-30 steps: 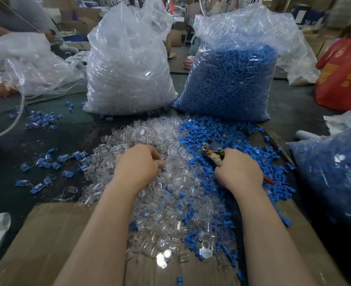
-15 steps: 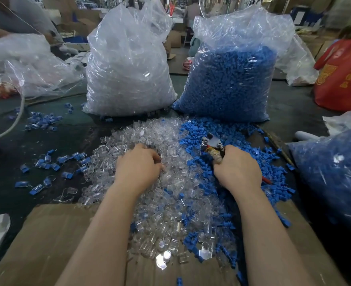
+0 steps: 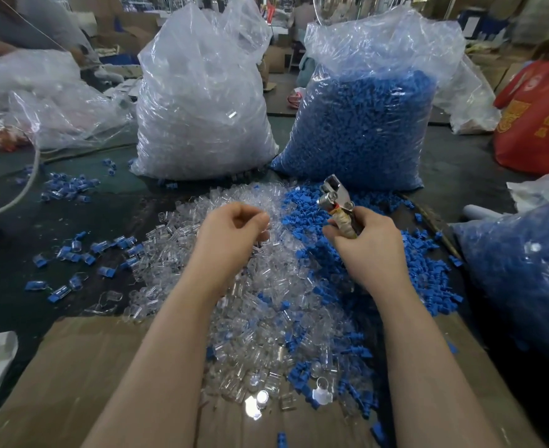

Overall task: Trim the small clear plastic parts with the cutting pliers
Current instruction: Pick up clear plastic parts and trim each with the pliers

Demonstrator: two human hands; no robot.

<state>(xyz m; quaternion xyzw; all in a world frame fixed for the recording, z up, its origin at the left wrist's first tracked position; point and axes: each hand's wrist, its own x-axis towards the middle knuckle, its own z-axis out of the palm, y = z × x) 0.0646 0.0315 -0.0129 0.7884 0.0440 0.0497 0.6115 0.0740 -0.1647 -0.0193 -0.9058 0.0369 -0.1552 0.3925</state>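
A dark worktop [image 3: 460,176] fills most of the view. At the far side stand two big plastic bags close together: the left bag [image 3: 202,105] is full of clear bits and the right bag [image 3: 363,124] is full of blue bits. Part of another bag of blue bits [image 3: 518,273] sits at the right edge. A flat sheet of brown cardboard [image 3: 73,383] lies on the near side. In the middle is a big heap of small clear plastic parts [image 3: 253,318], with a heap of blue parts [image 3: 421,273] touching it on the right. More blue and clear bits [image 3: 82,253] are scattered to the left. The left hand [image 3: 234,234] is lifted just above the clear heap with its fingers curled; I cannot tell if it holds a part. The right hand [image 3: 370,247] grips the cutting pliers [image 3: 337,202], with the metal tip pointing up and far. The two hands are near each other but apart.
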